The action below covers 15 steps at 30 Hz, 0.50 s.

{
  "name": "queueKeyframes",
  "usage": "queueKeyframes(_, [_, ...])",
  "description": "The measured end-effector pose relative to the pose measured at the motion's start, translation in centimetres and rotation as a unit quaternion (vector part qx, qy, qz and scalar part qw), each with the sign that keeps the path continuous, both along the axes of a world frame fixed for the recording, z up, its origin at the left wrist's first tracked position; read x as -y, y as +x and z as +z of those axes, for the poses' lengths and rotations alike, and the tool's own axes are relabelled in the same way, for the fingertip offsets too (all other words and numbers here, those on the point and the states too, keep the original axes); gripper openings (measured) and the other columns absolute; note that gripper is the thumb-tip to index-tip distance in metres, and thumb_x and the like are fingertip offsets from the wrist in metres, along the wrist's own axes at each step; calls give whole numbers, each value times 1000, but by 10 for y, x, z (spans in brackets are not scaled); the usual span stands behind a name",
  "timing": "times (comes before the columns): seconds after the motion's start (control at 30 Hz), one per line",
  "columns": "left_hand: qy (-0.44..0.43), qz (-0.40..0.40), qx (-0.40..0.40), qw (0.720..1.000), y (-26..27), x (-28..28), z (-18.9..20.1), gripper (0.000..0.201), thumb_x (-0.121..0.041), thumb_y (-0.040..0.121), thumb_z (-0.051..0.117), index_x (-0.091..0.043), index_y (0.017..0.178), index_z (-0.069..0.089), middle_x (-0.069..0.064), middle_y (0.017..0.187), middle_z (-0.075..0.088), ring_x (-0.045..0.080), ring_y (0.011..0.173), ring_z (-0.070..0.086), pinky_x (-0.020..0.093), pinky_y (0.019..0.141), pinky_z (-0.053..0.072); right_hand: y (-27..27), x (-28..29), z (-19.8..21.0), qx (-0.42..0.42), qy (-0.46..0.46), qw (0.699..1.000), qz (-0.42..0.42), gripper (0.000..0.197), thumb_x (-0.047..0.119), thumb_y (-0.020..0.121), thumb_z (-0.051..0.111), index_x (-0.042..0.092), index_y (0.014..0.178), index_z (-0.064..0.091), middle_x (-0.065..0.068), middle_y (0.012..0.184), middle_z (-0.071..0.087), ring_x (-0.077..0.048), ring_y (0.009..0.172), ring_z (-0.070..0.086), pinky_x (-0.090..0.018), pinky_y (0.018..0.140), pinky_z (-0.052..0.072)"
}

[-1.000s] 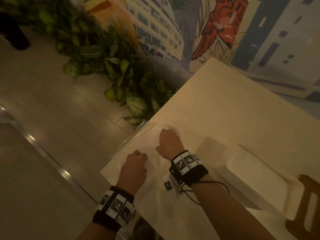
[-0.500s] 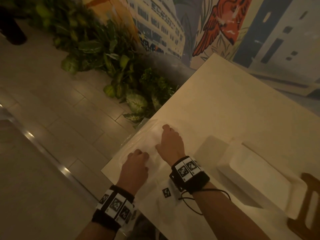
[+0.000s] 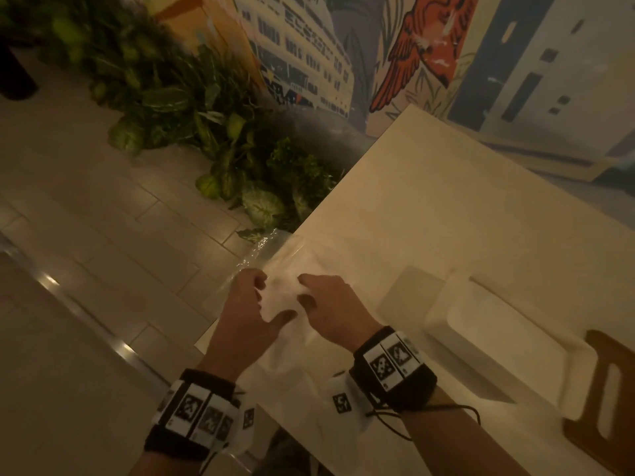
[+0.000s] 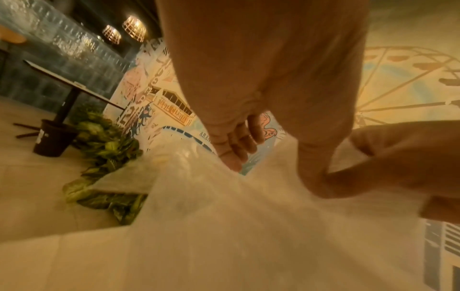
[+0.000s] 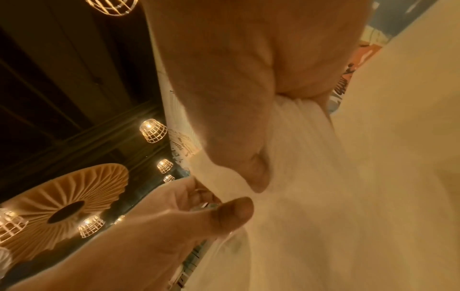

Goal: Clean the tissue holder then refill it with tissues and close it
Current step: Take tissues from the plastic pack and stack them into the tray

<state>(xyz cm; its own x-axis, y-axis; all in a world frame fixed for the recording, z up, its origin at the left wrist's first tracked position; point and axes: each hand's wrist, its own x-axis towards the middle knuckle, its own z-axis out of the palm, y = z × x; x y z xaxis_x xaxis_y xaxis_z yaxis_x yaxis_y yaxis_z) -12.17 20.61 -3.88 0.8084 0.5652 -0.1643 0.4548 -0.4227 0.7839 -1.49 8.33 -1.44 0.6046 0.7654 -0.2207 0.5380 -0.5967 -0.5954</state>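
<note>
Both hands lifted off pack; L grip (image 3: 247, 314) & R grip (image 3: 330, 304) pinch tissues (image 3: 280, 298) at table (image 3: 429, 207) corner.

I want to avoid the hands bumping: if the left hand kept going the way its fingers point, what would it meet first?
Probably the right hand: the left hand points across the tissue pack they both pinch, with only that bunched wrapper between them.

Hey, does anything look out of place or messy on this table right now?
The clear plastic tissue pack overhangs the pale table's corner, gripped by the left hand and right hand.
</note>
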Motion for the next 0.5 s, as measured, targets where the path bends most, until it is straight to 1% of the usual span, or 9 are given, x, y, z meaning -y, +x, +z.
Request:
queueKeyframes(0.07, [4, -53, 36, 998, 5, -9, 7, 77, -31, 58, 88, -26, 119, 43, -7, 114, 45, 10, 97, 48, 22, 80, 42, -8, 11, 11, 32, 65, 997, 25, 17, 13, 93, 59, 9, 108, 65, -10, 101, 70, -27, 92, 66, -28, 74, 47])
queueKeyframes(0.13, [12, -162, 53, 985, 10, -19, 11, 72, -39, 55, 87, -32, 115, 48, -10, 115, 53, 4, 101, 50, 20, 85, 41, -14, 23, 18, 57, 109, 992, 42, 24, 7, 82, 68, 2, 105, 69, -15, 95, 73, -31, 84, 70, -32, 73, 54])
queueKeyframes(0.2, [19, -265, 30, 964, 14, -24, 16, 53, -35, 60, 87, -34, 104, 57, -19, 101, 62, -6, 92, 57, 11, 76, 42, -16, 36, 25, 52, 107, 992, 34, 31, 7, 81, 70, -1, 111, 68, -17, 101, 73, -31, 89, 70, -31, 80, 53])
queueKeyframes(0.3, [23, -306, -37, 951, 16, -24, 21, 33, -32, 66, 85, -37, 91, 65, -31, 76, 64, -15, 80, 59, 7, 65, 42, -14, 62, 30, 48, 121, 991, -7, 37, 10, 80, 73, 0, 115, 67, -15, 106, 73, -29, 93, 71, -31, 85, 53])
queueKeyframes(0.33, [23, -302, -47, 952, 16, -23, 20, 28, -35, 66, 84, -39, 87, 66, -34, 74, 64, -16, 78, 60, 8, 64, 41, -12, 70, 33, 29, 144, 989, -27, 36, 13, 82, 72, 2, 116, 67, -11, 108, 73, -24, 95, 71, -25, 86, 53])
queueKeyframes(0.37, [19, -297, -48, 953, 16, -22, 19, 25, -39, 65, 84, -38, 84, 68, -35, 76, 65, -13, 76, 61, 10, 65, 41, -10, 79, 38, 0, 170, 984, -55, 33, 16, 87, 70, 6, 118, 67, -4, 110, 72, -14, 96, 69, -19, 85, 52])
queueKeyframes(0.43, [-10, -283, -51, 958, 17, -18, 21, 28, -45, 64, 83, -33, 86, 72, -23, 79, 70, -6, 75, 64, 17, 66, 46, -7, 99, 48, -66, 199, 971, -114, 29, 20, 91, 66, 21, 121, 65, 18, 111, 68, 11, 97, 62, -5, 82, 46])
queueKeyframes(0.47, [-30, -271, -57, 960, 18, -15, 23, 29, -44, 64, 84, -30, 87, 73, -16, 80, 72, -2, 76, 65, 21, 66, 49, -7, 110, 51, -95, 205, 963, -147, 29, 21, 91, 66, 29, 119, 64, 27, 109, 66, 16, 97, 59, -3, 81, 45])
queueKeyframes(0.5, [-62, -258, -58, 962, 20, -9, 27, 28, -39, 64, 85, -27, 87, 74, -10, 81, 73, 2, 77, 67, 24, 67, 53, -8, 122, 53, -124, 212, 952, -182, 27, 22, 90, 67, 34, 114, 64, 30, 105, 67, 15, 97, 60, -3, 80, 45])
